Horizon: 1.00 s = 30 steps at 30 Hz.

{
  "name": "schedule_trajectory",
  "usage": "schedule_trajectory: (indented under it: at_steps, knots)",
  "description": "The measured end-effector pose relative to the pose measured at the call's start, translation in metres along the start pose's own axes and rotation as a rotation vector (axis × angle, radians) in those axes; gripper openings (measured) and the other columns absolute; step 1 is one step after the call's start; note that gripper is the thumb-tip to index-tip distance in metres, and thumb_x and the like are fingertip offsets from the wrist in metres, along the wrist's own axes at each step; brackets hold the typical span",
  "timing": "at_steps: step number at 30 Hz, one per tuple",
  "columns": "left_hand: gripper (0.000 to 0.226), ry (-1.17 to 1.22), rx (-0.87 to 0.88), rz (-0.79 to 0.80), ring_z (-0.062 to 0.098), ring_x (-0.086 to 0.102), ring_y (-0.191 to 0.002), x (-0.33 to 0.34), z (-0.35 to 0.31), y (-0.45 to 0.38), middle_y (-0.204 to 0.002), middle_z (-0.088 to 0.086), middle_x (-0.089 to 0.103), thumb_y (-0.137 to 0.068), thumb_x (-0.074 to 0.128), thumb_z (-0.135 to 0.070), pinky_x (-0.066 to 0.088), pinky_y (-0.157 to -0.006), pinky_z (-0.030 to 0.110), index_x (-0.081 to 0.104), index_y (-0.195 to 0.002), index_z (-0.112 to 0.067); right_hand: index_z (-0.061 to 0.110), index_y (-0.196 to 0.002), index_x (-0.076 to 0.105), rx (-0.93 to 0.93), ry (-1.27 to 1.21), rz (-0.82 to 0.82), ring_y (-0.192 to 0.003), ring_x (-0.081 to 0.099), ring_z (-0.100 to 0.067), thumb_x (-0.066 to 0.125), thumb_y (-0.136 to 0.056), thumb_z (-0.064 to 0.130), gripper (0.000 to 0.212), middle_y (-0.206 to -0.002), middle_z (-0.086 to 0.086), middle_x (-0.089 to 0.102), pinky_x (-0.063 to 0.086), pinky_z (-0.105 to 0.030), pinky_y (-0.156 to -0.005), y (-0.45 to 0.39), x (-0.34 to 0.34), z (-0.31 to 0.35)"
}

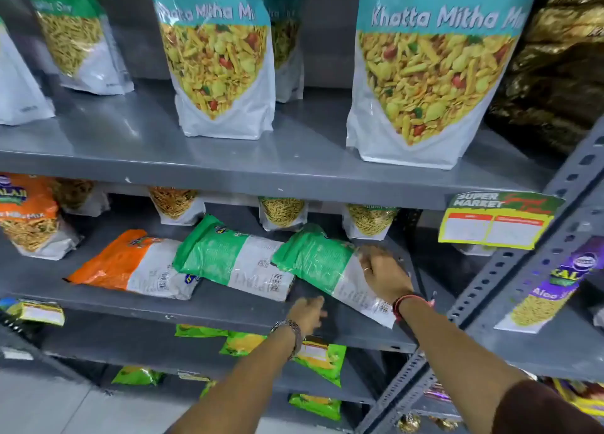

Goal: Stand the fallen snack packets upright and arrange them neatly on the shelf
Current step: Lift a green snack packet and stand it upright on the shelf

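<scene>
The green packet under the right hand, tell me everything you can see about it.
The green packet is a glossy plastic pouch, green at one end and clear-white at the other, with small print and a barcode near the white end. It lies fallen on the middle shelf, back side up, white end jutting over the shelf's front edge. The right hand rests on its white part. Its green end touches the neighbouring green packet. The left hand is close below, not touching.

glossy plastic snack pkts (330, 263), smooth grey metal shelf (228, 306)
</scene>
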State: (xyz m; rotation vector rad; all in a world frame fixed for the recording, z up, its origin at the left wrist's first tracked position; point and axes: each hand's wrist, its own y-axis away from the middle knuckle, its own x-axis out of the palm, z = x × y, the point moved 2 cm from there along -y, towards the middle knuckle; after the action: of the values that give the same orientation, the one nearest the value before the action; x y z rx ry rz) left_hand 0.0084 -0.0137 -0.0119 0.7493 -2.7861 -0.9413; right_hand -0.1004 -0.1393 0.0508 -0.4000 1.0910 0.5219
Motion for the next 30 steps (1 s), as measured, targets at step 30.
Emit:
schedule_trajectory:
  at_steps: [30]
  knots:
    - [0.017, 0.317, 0.417, -0.176, 0.010, 0.048, -0.073, -0.020, -0.088, -0.028, -0.073, -0.001, 0.048, -0.093, 0.048, -0.025, 0.048, -0.075, 0.029, 0.049, -0.076, -0.021, 0.015, -0.074, 0.065, 0.588, -0.917, -0.256, -0.081, 0.053, -0.016, 0.050, -0.083, -0.005, 0.026, -0.088, -0.006, 0.061, 0.046, -0.031, -0.083, -0.023, -0.008, -0.048]
